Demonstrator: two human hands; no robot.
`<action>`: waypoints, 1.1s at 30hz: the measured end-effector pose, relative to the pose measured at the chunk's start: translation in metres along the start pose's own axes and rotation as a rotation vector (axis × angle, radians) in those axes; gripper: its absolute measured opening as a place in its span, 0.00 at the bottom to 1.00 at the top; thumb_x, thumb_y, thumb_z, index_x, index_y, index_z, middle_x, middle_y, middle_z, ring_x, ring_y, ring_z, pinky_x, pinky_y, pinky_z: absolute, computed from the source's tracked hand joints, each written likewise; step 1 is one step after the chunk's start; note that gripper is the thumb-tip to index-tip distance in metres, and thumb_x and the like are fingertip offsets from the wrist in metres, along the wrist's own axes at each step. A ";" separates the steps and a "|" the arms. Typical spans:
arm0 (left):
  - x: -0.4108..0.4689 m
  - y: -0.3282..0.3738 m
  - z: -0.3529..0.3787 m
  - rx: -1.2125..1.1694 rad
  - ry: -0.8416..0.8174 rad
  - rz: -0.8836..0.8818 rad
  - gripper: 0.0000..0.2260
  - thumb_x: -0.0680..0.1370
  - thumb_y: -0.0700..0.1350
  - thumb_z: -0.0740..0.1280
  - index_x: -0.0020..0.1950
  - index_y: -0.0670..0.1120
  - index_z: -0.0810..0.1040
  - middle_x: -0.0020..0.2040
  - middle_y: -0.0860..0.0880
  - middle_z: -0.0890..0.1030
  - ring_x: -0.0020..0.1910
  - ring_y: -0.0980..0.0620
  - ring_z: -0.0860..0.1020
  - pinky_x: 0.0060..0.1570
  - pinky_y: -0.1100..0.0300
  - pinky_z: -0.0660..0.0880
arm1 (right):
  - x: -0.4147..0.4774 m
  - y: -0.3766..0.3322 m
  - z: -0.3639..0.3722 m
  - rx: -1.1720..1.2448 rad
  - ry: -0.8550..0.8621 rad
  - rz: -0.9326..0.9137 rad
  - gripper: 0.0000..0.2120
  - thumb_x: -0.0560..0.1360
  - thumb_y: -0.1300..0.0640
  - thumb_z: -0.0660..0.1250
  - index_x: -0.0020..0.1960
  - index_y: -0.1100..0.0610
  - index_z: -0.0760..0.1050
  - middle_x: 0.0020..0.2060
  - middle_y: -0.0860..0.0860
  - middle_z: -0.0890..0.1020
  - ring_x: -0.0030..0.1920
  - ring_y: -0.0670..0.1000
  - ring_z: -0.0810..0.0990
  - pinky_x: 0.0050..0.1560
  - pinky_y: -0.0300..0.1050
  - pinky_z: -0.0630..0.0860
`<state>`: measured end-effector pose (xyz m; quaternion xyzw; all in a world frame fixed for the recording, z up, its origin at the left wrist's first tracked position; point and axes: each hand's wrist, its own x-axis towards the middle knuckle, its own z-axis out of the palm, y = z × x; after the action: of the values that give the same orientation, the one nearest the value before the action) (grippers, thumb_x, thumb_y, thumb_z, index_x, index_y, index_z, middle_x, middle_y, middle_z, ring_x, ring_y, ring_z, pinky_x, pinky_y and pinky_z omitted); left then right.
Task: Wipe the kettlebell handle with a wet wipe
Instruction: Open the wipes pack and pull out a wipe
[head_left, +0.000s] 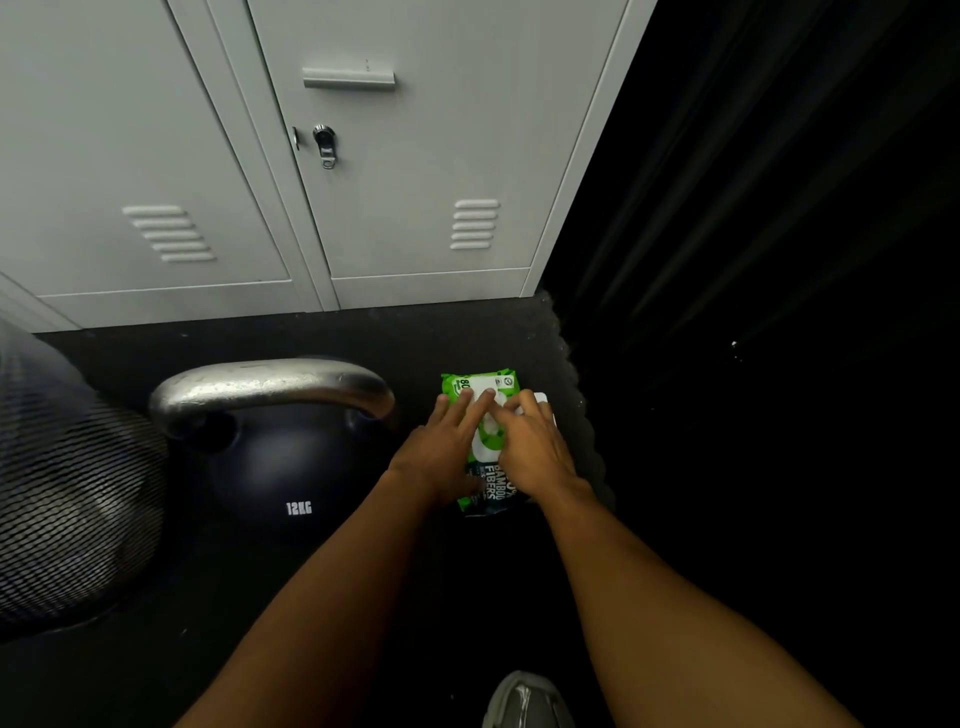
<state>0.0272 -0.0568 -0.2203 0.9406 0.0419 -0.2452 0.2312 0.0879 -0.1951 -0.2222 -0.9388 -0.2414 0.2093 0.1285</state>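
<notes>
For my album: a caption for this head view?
Left hand presses a wipes pack on the floor, right hand at its opening, kettlebell alongside.

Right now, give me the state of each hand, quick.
Left hand: open, straight fingers pressing on the wet wipe pack.
Right hand: fingers bent at the pack's opening; whether they pinch a wipe cannot be told.

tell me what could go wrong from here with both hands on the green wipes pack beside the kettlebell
1. The left hand only presses flat on the soft green plastic wipes pack, so the pack may lift or slide on the dark floor as the right hand works at its white flap.
2. Several wipes might come out clumped together, since the opening is hidden under the fingers.
</notes>
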 end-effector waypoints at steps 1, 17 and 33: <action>0.002 -0.001 0.001 0.010 0.000 -0.003 0.51 0.75 0.56 0.73 0.81 0.56 0.35 0.83 0.49 0.39 0.82 0.41 0.40 0.74 0.37 0.62 | 0.001 0.000 -0.001 0.004 0.004 -0.004 0.30 0.74 0.65 0.66 0.74 0.47 0.68 0.63 0.50 0.68 0.63 0.54 0.68 0.57 0.50 0.76; 0.014 0.004 0.005 0.029 -0.040 -0.135 0.47 0.78 0.61 0.68 0.83 0.52 0.38 0.83 0.51 0.37 0.81 0.40 0.37 0.73 0.38 0.63 | 0.019 -0.015 -0.002 -0.021 0.065 0.143 0.11 0.78 0.59 0.65 0.60 0.57 0.76 0.60 0.56 0.72 0.62 0.58 0.70 0.61 0.60 0.73; 0.015 0.006 0.003 0.004 -0.054 -0.145 0.47 0.77 0.58 0.70 0.83 0.53 0.39 0.83 0.51 0.37 0.81 0.40 0.37 0.73 0.35 0.61 | 0.028 -0.011 -0.032 0.868 0.382 0.422 0.06 0.80 0.64 0.60 0.46 0.55 0.71 0.43 0.51 0.80 0.46 0.52 0.80 0.42 0.45 0.78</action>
<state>0.0401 -0.0637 -0.2269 0.9286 0.1032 -0.2866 0.2117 0.1206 -0.1758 -0.1995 -0.8488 0.0901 0.1362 0.5028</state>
